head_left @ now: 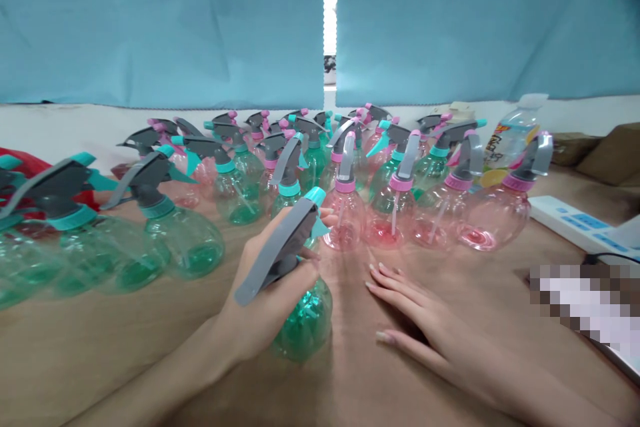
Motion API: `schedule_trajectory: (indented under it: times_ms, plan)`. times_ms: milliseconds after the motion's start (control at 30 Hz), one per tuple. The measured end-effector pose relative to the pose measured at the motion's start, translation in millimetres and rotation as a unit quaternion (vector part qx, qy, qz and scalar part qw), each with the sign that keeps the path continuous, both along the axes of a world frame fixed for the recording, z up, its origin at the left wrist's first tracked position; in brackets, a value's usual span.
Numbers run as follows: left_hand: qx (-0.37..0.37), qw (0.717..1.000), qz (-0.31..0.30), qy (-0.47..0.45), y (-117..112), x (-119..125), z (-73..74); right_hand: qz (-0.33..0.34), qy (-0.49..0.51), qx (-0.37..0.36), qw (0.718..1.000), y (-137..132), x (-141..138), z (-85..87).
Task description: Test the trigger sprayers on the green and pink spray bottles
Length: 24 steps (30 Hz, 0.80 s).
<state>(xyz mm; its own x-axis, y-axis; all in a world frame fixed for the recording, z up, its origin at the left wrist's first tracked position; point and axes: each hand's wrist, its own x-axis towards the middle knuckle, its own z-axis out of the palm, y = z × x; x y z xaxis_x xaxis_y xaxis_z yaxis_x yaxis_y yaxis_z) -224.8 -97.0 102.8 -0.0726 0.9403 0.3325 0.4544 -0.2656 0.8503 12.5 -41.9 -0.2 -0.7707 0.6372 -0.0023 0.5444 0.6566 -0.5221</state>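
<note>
My left hand (273, 303) is closed around the neck of a green spray bottle (307, 323) with a grey trigger head and turquoise nozzle. The bottle's base is near the table in front of me, its head tilted up to the right. Flat and low over the table, my right hand (425, 320) has its fingers stretched out and holds nothing. Just beyond its fingertips stand clear pink spray bottles (385, 220) with pink collars. Left of my left hand is a row of green spray bottles (185, 247) with turquoise collars.
Several more pink and green spray bottles (237, 193) crowd the back of the table. A labelled plastic bottle (515, 133), a white power strip (575, 223) and a partly blurred flat device (590, 313) are at the right. Brown boxes (615, 153) sit behind. Blue curtains (150, 27) hang beyond.
</note>
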Motion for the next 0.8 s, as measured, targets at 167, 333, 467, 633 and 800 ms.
schedule_trajectory:
  times_ms: [167, 333, 467, 633, 800]
  plan:
    - [-0.002, 1.000, 0.012, 0.015, -2.3, -0.1, -2.9, 0.005, -0.014, 0.001, 1.000, 0.4, -0.8, 1.4]
    - [-0.015, 1.000, 0.016, 0.008, -1.8, -0.2, -3.0, 0.009, -0.003, -0.001, 1.000, 1.7, -0.2, -1.5]
    - [-0.016, 1.000, 0.000, -0.025, -1.9, -1.1, -3.7, 0.007, 0.006, 0.005, 1.000, 2.0, 0.9, -4.2]
    - [-0.031, 0.998, -0.002, -0.045, -3.6, -0.5, -3.7, 0.006, -0.012, 0.005, 1.000, 0.9, -0.1, -1.0]
    - [-0.038, 0.998, -0.009, -0.053, -4.0, -1.3, -2.0, 0.015, -0.036, 0.011, 0.999, 0.7, -1.7, 0.2]
